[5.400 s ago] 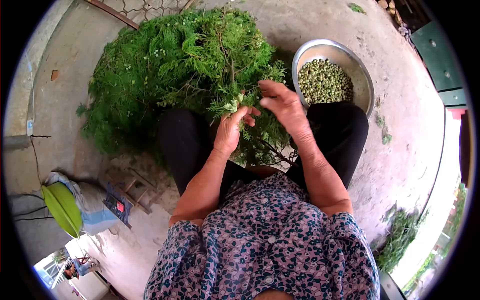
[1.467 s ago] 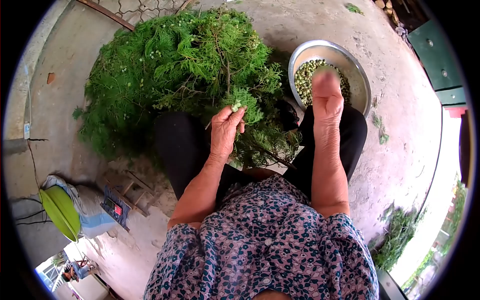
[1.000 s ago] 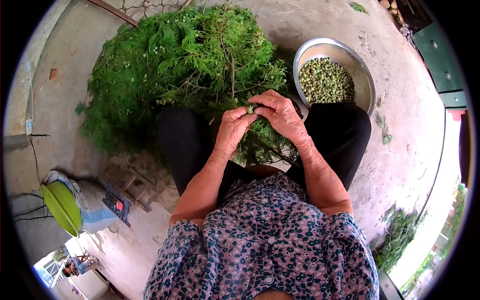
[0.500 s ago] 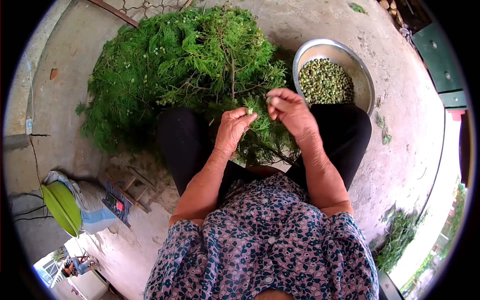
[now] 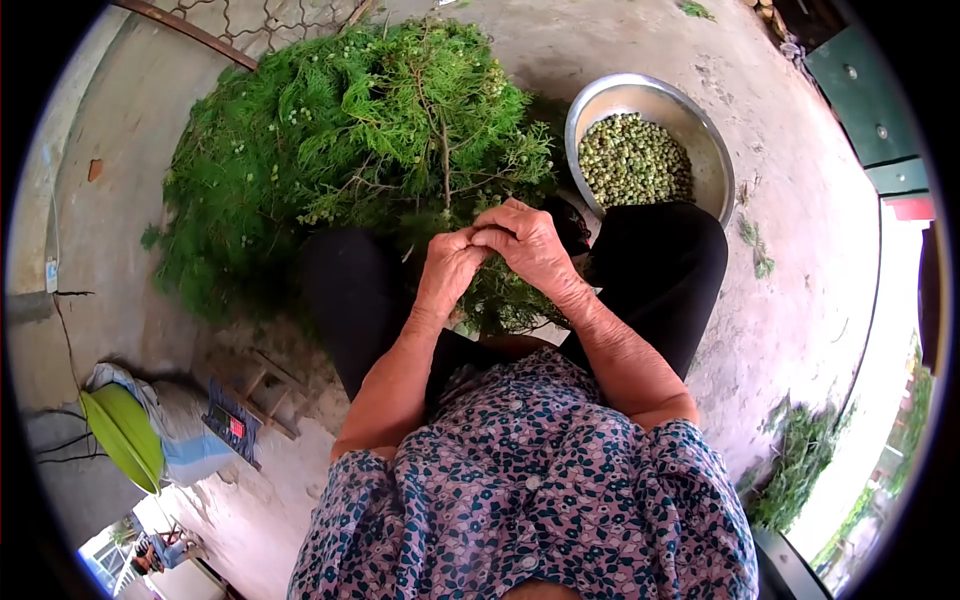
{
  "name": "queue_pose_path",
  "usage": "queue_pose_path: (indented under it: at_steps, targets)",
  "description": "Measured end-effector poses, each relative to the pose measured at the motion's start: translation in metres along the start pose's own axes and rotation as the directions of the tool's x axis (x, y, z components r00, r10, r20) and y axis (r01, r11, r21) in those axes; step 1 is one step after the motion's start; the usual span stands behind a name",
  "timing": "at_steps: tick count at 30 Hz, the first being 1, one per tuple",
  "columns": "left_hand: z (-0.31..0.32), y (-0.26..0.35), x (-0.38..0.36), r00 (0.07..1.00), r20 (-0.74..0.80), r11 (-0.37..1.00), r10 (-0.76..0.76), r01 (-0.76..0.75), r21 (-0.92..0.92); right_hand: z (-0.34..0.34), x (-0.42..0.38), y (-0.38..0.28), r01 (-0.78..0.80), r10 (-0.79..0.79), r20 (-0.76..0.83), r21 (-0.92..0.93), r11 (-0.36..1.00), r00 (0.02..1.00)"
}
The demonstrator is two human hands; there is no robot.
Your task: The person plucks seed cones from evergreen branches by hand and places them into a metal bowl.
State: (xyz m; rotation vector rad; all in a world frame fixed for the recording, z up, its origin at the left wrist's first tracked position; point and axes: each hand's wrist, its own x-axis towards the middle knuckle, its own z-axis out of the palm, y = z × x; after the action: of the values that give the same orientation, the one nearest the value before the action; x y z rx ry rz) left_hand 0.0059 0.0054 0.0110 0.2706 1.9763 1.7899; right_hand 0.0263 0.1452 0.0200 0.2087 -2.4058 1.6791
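Note:
My left hand (image 5: 447, 268) is closed in a pinch, with green foliage showing just below it. My right hand (image 5: 530, 246) is closed too, its thumb and fingers against the left fingertips. Whatever lies between the fingers is hidden. Beneath both hands, a leafy evergreen sprig (image 5: 492, 300) spreads between my knees. A big heap of evergreen branches (image 5: 330, 150) with small pale cones lies in front of me. To the right of it stands a metal basin (image 5: 712, 150), partly filled with small green cones (image 5: 635, 160).
My black-trousered knees (image 5: 665, 265) flank the hands. Loose sprigs (image 5: 758, 250) lie on the concrete floor (image 5: 790, 320) at right. At left are a small wooden stool (image 5: 265, 390), a sack (image 5: 190, 430) and a lime-green object (image 5: 122, 437). A person (image 5: 160, 553) is far off.
My right hand, apart and pinching something small before, has moved left and down to meet my left hand. The pale green piece at the left fingertips is now covered. The view has shifted slightly.

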Motion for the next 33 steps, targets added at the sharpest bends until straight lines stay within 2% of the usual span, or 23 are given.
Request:
queue_pose_path:
  at_steps: [1,3,4,5,7,9,11,13,14,15,17,19,21,23,24,25,26,27,28,29,30,31,33]
  targets:
    - [0.000,0.002,-0.001,0.999,0.041,0.999,-0.023,0.025,-0.043,-0.002,0.000,0.001,-0.001,0.001,0.000,-0.002,1.000,1.000]
    - [0.001,0.007,-0.004,0.998,0.031,0.999,-0.048,0.048,-0.011,-0.005,0.000,0.003,-0.197,0.192,0.061,0.079,0.977,0.979]
    - [0.000,0.010,-0.004,0.995,0.043,0.996,-0.086,0.084,0.029,-0.011,0.000,-0.003,-0.422,0.396,0.148,0.247,0.872,0.906]
    - [-0.001,0.011,-0.003,0.991,0.052,0.990,-0.121,0.118,0.071,-0.017,0.001,-0.001,-0.512,0.475,0.194,0.291,0.808,0.859]
    - [-0.004,0.000,0.000,0.995,0.038,0.991,-0.091,0.087,0.099,-0.035,0.002,0.002,-0.500,0.473,0.192,0.510,0.700,0.860]
    - [-0.005,-0.004,0.001,0.976,-0.109,0.946,-0.187,0.149,-0.288,-0.056,0.008,0.026,-0.223,0.373,0.055,0.878,0.424,0.926]
    - [-0.013,-0.005,0.005,0.953,-0.171,0.812,-0.250,0.109,-0.574,-0.078,0.019,0.020,0.197,0.570,-0.209,0.977,0.083,0.794]
    - [-0.015,-0.006,0.004,0.944,-0.204,0.718,-0.260,0.047,-0.694,-0.092,0.014,0.029,0.205,0.605,-0.197,0.977,0.057,0.772]
    - [-0.014,-0.005,0.003,0.927,-0.230,0.708,-0.295,0.050,-0.705,-0.092,0.009,0.045,0.091,0.548,-0.179,0.979,0.184,0.817]
    - [-0.014,-0.010,0.003,0.927,-0.227,0.707,-0.298,0.054,-0.706,-0.089,0.004,0.072,-0.036,0.436,-0.076,0.969,0.244,0.897]
    - [-0.018,-0.023,0.001,0.895,-0.260,0.644,-0.362,0.039,-0.764,-0.066,-0.004,0.063,-0.301,0.662,0.014,0.898,0.322,0.749]
    - [-0.023,-0.020,-0.001,0.887,-0.261,0.608,-0.381,0.027,-0.794,-0.036,-0.007,0.056,-0.478,0.788,-0.090,0.752,0.455,0.609]
    - [-0.032,-0.015,-0.003,0.919,-0.246,0.593,-0.307,-0.018,-0.805,-0.016,-0.019,0.076,-0.683,0.784,0.047,0.525,0.508,0.619]
    - [-0.037,-0.001,-0.005,0.914,-0.334,0.658,-0.232,-0.105,-0.746,0.005,-0.035,0.103,-0.601,0.590,0.142,0.051,0.798,0.795]
    - [-0.040,0.008,-0.006,0.900,-0.385,0.675,-0.203,-0.156,-0.721,0.016,-0.042,0.129,-0.360,0.343,0.221,0.040,0.932,0.913]
    - [-0.042,0.016,-0.006,0.884,-0.433,0.689,-0.174,-0.205,-0.695,0.020,-0.040,0.130,-0.094,0.074,0.299,0.051,0.994,0.951]
    - [-0.045,0.023,-0.008,0.874,-0.469,0.711,-0.125,-0.251,-0.657,0.026,-0.048,0.128,-0.384,0.299,0.315,0.255,0.888,0.901]
    - [-0.049,0.030,-0.010,0.861,-0.503,0.729,-0.074,-0.297,-0.616,0.030,-0.049,0.108,-0.601,0.519,0.314,0.520,0.607,0.795]
    - [-0.054,0.036,-0.011,0.833,-0.552,0.706,-0.031,-0.373,-0.603,0.033,-0.050,0.087,-0.637,0.699,0.295,0.713,0.293,0.652]
    - [-0.061,0.039,-0.012,0.810,-0.584,0.694,0.052,-0.450,-0.562,0.032,-0.038,0.063,-0.673,0.766,0.300,0.705,0.223,0.568]
    - [-0.064,0.052,-0.013,0.783,-0.619,0.714,0.063,-0.469,-0.520,0.041,-0.038,0.076,-0.630,0.680,0.265,0.685,0.366,0.683]
    - [-0.066,0.067,-0.013,0.752,-0.654,0.732,0.077,-0.488,-0.475,0.040,-0.033,0.069,-0.632,0.683,0.264,0.683,0.365,0.681]
    - [-0.077,0.081,-0.010,0.750,-0.635,0.731,0.184,-0.536,-0.422,0.034,-0.019,0.049,-0.492,0.523,0.033,0.395,0.776,0.852]
